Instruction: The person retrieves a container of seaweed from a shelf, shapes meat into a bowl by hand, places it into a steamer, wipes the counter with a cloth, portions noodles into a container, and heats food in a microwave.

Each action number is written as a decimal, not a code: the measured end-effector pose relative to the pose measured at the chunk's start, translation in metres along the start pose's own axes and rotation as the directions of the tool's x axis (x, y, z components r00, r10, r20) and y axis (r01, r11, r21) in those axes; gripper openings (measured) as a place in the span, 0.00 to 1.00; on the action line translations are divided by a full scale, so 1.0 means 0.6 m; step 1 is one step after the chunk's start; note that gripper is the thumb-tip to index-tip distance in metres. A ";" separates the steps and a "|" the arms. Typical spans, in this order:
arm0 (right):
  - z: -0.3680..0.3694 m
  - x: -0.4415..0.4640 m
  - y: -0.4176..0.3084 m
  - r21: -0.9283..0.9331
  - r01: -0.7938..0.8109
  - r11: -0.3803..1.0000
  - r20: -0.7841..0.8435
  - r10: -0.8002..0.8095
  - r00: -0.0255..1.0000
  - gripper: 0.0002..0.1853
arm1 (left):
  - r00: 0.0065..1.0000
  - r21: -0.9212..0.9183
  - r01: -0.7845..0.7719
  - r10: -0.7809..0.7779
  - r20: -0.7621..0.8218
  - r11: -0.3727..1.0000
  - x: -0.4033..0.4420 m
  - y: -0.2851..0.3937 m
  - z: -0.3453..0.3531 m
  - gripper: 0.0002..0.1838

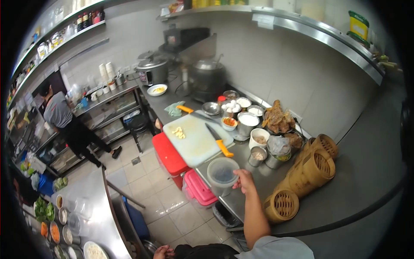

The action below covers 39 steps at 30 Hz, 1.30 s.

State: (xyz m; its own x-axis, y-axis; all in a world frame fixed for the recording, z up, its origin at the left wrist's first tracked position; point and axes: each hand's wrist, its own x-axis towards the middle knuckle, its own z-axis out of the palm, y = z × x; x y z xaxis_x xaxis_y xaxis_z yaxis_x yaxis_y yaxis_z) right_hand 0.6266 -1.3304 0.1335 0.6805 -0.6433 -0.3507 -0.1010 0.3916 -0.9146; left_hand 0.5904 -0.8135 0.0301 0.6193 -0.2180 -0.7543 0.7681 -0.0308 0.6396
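My right hand (244, 181) grips the rim of a clear round plastic container (222, 172) at the counter's front edge. Behind the container lies a white cutting board (196, 140) with a small pile of pale chopped pieces (178, 133). A knife with an orange handle (224, 148) rests on the board's right side, and a second orange-handled knife (185, 109) lies along its far edge. Low at the bottom edge, near my body, my left hand (164, 251) is partly cut off, and its grip is unclear.
Bamboo steamers (286, 205) stand at the right, near metal cups (257, 156) and a plate of browned meat (278, 118). Red (168, 155) and pink bins (200, 187) sit below the counter. Another person (64, 116) stands at the far left. A steel table (92, 194) holds ingredient bowls.
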 end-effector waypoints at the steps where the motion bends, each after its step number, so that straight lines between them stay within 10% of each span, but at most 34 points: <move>1: -0.003 0.004 0.002 0.009 -0.010 1.000 0.013 0.010 1.000 0.12 | 0.997 0.125 0.045 -0.052 0.058 0.991 0.022 0.029 0.016 0.17; 4: -0.003 0.010 0.004 0.011 -0.006 1.000 0.013 0.006 1.000 0.12 | 0.980 0.330 0.046 -0.107 0.170 0.943 0.095 0.109 0.076 0.15; 7: 0.023 -0.002 0.016 -0.030 0.004 1.000 0.012 -0.004 1.000 0.13 | 0.831 0.397 -0.525 0.350 0.433 0.753 0.205 0.166 0.139 0.30; 8: 0.038 -0.003 0.009 -0.063 0.008 0.998 0.031 -0.006 1.000 0.14 | 0.721 0.475 -0.689 0.450 0.528 0.547 0.232 0.214 0.179 0.48; 10: 0.083 -0.024 -0.023 -0.048 -0.022 0.999 0.034 0.024 0.999 0.14 | 0.192 0.209 -0.976 0.722 0.664 0.067 0.227 0.329 0.279 0.43; 14: 0.208 -0.041 -0.092 0.129 -0.069 0.989 0.123 0.053 0.991 0.14 | 0.072 0.006 -0.990 0.476 0.877 0.140 0.260 0.518 0.376 0.54; 16: 0.252 -0.028 -0.119 0.167 -0.047 0.985 0.102 0.030 0.994 0.16 | -0.114 -0.187 -0.900 0.201 0.973 0.394 0.290 0.586 0.406 0.52; 19: 0.285 -0.017 -0.149 -0.010 0.251 0.968 0.138 -0.247 0.959 0.25 | -0.144 -0.232 -0.782 0.194 0.970 0.579 0.340 0.652 0.441 0.53; 21: 0.338 -0.053 -0.199 -0.694 0.506 0.512 0.125 -0.607 0.785 0.49 | -0.085 -0.213 -0.580 0.201 0.976 0.786 0.326 0.697 0.477 0.59; 26: 0.368 -0.026 -0.181 -0.723 0.440 0.533 -0.148 -0.742 0.654 0.77 | -0.340 -0.416 -0.671 0.244 0.908 0.614 0.230 0.782 0.619 0.66; 29: 0.342 -0.031 -0.305 -0.748 0.608 0.266 -0.253 -0.961 0.108 0.74 | -0.419 -0.540 -0.379 0.381 0.824 0.751 0.160 0.819 0.663 0.62; 34: 0.221 -0.107 -0.639 -0.973 0.208 -0.103 -0.012 -0.873 -0.487 0.66 | -0.322 -0.348 -0.767 0.144 0.936 0.539 0.266 0.840 0.636 0.38; 39: 0.080 -0.129 -0.940 -0.977 -0.200 0.079 0.062 -0.787 -0.614 0.65 | 0.025 -0.072 -0.895 0.211 0.977 0.441 0.416 0.857 0.556 0.23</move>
State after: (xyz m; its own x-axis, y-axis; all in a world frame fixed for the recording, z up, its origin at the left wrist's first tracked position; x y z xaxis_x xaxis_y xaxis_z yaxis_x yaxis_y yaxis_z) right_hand 0.6658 -1.4701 0.6861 -0.2930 0.1273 0.9476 -0.8531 -0.4824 -0.1990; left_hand 1.0854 -1.2091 0.2202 0.0187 -0.9651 0.2612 -0.2038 0.2521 0.9460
